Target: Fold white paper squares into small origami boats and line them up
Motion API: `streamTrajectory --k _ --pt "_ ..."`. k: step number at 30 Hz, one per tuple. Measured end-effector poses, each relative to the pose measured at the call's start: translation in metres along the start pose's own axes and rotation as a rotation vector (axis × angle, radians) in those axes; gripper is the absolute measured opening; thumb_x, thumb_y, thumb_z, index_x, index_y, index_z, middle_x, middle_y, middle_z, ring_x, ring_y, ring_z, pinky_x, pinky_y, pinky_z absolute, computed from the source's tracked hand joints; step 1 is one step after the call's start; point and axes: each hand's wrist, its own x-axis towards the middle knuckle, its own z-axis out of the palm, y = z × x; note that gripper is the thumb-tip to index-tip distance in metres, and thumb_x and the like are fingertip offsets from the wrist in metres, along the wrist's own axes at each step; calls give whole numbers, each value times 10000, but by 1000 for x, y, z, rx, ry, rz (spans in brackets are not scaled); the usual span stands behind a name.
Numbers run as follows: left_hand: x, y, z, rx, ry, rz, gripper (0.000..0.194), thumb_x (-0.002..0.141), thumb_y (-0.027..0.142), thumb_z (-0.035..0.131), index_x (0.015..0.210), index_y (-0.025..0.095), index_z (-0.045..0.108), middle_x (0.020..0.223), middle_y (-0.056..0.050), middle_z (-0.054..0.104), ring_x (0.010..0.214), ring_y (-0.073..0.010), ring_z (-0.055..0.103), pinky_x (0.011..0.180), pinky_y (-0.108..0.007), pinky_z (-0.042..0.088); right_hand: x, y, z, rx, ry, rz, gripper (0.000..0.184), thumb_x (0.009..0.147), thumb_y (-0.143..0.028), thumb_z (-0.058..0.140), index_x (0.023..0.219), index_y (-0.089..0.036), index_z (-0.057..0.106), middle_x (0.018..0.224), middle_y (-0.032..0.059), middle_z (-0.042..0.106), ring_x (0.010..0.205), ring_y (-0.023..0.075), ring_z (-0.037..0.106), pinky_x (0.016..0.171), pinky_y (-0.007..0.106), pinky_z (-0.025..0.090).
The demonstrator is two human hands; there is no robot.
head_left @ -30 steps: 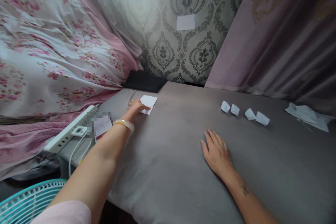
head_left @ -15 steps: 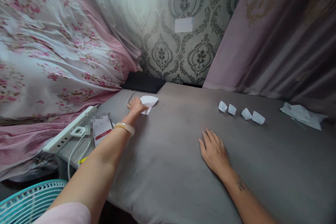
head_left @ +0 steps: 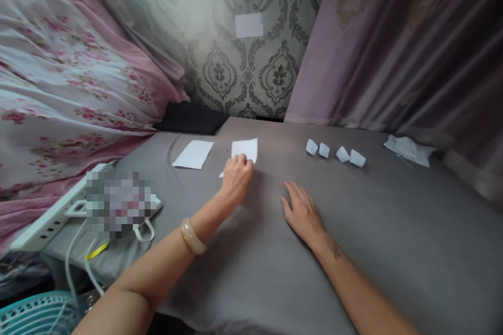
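My left hand (head_left: 237,177) is closed on a sheet of white paper (head_left: 244,147), whose upper part shows beyond the fingers. Another white sheet (head_left: 193,154) lies flat to the left of it on the grey cloth (head_left: 267,251). My right hand (head_left: 302,209) rests palm down on the cloth, fingers stretched out, holding nothing. Beyond it to the right sit several small folded white paper pieces (head_left: 324,150) in a row. Farther right lies a loose heap of white paper (head_left: 408,149).
A white power strip (head_left: 47,225) with cables runs along the left edge, beside a blurred-out object (head_left: 121,204). Black folded cloth (head_left: 192,118) lies at the back. A turquoise fan guard (head_left: 35,314) stands low at the left. Curtains (head_left: 365,52) hang behind.
My left hand has lifted a sheet of paper and carried it to the right, leaving another sheet lying behind. My right hand stays on the cloth. The view has turned slightly right.
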Motion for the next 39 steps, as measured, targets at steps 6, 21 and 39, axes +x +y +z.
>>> streamTrajectory --k 6,21,39 --pt "-26 77 11 -110 -201 262 181 877 101 452 974 96 604 961 -143 594 937 -258 546 785 -351 440 -2 -6 -13 149 32 -19 437 870 -118 414 1299 -152 492 1213 143 521 1086 229 536 927 364 463" --pt "-41 10 36 -595 -15 278 452 767 81 531 1209 177 524 1232 -95 565 1098 -254 485 944 -406 423 3 27 -1 497 48 -56 387 761 -10 444 960 -206 713 1023 64 671 945 165 630 860 316 485" --pt "-51 9 24 -443 -233 505 314 845 92 401 1043 169 633 1143 -107 606 1037 -232 530 898 -368 461 -19 11 -37 73 -234 -190 468 755 22 431 1091 -212 656 1114 73 597 962 206 501 873 363 455"
